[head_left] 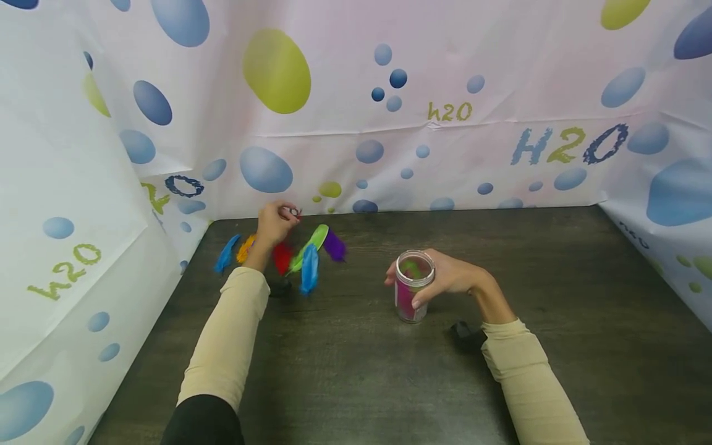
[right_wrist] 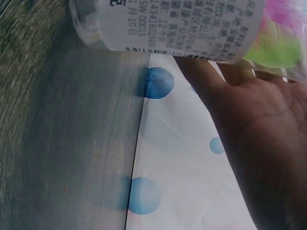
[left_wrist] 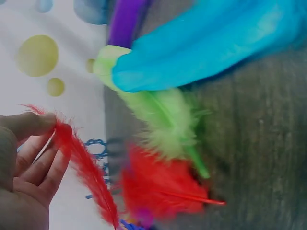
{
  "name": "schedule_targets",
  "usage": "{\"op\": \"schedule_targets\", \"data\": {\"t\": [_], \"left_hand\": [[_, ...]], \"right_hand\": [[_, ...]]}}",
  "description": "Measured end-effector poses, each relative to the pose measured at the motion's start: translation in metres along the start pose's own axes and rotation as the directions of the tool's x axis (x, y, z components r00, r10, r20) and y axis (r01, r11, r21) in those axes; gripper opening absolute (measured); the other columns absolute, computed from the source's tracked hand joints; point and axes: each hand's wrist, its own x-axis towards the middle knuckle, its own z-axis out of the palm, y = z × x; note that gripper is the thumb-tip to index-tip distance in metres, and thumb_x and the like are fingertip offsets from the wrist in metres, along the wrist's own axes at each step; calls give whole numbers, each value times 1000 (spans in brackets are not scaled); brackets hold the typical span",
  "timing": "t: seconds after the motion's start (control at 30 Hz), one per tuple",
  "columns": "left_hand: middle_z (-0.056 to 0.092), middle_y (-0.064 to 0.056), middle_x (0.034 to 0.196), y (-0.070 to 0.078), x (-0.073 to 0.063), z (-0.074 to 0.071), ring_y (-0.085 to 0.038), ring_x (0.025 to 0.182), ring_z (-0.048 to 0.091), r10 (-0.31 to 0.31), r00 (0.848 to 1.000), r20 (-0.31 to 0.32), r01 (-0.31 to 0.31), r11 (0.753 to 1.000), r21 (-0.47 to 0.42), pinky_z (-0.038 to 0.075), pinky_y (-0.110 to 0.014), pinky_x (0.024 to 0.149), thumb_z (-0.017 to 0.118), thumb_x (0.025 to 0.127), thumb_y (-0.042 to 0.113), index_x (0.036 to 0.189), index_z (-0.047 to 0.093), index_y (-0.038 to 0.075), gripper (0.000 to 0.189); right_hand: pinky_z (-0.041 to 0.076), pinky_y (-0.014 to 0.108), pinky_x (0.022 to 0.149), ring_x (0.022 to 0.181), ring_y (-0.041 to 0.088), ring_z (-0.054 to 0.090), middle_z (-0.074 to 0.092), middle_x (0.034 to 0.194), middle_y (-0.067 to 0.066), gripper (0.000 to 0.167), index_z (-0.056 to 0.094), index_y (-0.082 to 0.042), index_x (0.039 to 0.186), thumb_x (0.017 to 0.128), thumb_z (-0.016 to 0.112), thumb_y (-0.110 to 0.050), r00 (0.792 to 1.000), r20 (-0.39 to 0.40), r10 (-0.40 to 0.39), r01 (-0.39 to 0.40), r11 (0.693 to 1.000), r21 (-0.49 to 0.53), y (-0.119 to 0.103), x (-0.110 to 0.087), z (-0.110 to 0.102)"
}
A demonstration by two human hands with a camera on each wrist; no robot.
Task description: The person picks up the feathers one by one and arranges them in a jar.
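Observation:
Over the far left of the table, my left hand (head_left: 274, 226) pinches a red feather (left_wrist: 88, 167) between thumb and fingertips. Below that hand lies a second red feather (head_left: 282, 258). Beside it are a light green feather (head_left: 315, 241), a blue feather (head_left: 309, 271) that overlaps the green one, and a purple feather (head_left: 335, 245). My right hand (head_left: 453, 273) grips a clear open-topped jar (head_left: 404, 300), thumb on the near side and fingers around the back. Pink and green feathers (right_wrist: 276, 48) show through its wall, next to a white printed label (right_wrist: 182, 28).
Left of my left wrist lie another blue feather (head_left: 226, 253) and an orange feather (head_left: 245, 248). The dark wooden table (head_left: 345, 371) meets a white wall covering (head_left: 334, 74) with blue and green dots at the back and both sides.

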Motion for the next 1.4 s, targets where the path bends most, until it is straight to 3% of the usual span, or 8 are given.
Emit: {"op": "schedule_targets", "data": {"t": [0.13,0.27,0.4,0.63,0.87,1.07,1.27,1.4], "left_hand": [[74,-28,90,4,1,-5,-20,71,71,11,999,-35,-13,998,-60,56,-19,68,78,87,-6,115,70,-12,30],[74,-28,88,6,2,-9,3,63,59,13,998,-63,-22,990,-142,49,-10,63,79,85,-9,113,69,-13,30],[75,-24,86,11,0,-12,2,63,60,-26,998,-59,12,975,-222,50,-11,64,79,86,-8,117,69,-12,32],[71,7,77,22,-1,-17,-1,71,64,-68,998,-10,59,923,-380,53,-15,68,76,92,-4,124,67,-11,34],[71,10,87,31,-1,-20,-4,80,65,-98,995,27,99,871,-481,56,-18,73,73,96,3,122,67,-15,32],[74,1,92,42,-3,-22,-8,82,67,-84,996,37,91,841,-533,58,-20,75,72,98,6,116,67,-19,31],[72,4,85,48,-5,-20,-11,76,66,-90,994,55,105,769,-631,59,-22,70,72,97,2,106,73,-12,17],[73,3,81,50,-5,-20,-12,69,67,-121,990,68,133,686,-715,60,-23,67,71,96,-2,90,77,0,8]], "right_hand": [[53,39,104,124,50,58,64,130,30,56,59,7,131,83,85,-4,1000,-1,1,-1,1000,-13,-1,0,-1],[53,39,103,124,47,60,62,129,34,55,59,7,131,84,85,-5,1000,6,-9,9,1000,-18,1,0,-2],[54,39,103,123,43,61,59,129,39,54,58,8,131,85,84,-5,1000,13,-22,22,1000,-9,3,0,-2],[54,39,103,123,45,60,63,130,32,55,57,8,132,85,84,-4,1000,12,-29,29,999,-13,3,-1,-2],[53,38,103,124,41,62,62,130,34,55,57,10,132,85,84,-4,999,17,-34,34,999,-24,3,-1,-2],[53,37,103,123,34,64,62,129,33,54,57,10,131,86,83,-2,999,20,-42,42,999,-31,2,0,-2],[53,37,103,123,40,63,64,129,32,54,57,10,131,86,83,-3,998,22,-58,59,997,-45,4,0,-2],[53,37,103,123,42,62,63,128,33,54,58,9,131,85,84,-3,999,16,-49,50,998,-43,4,0,-2]]}}
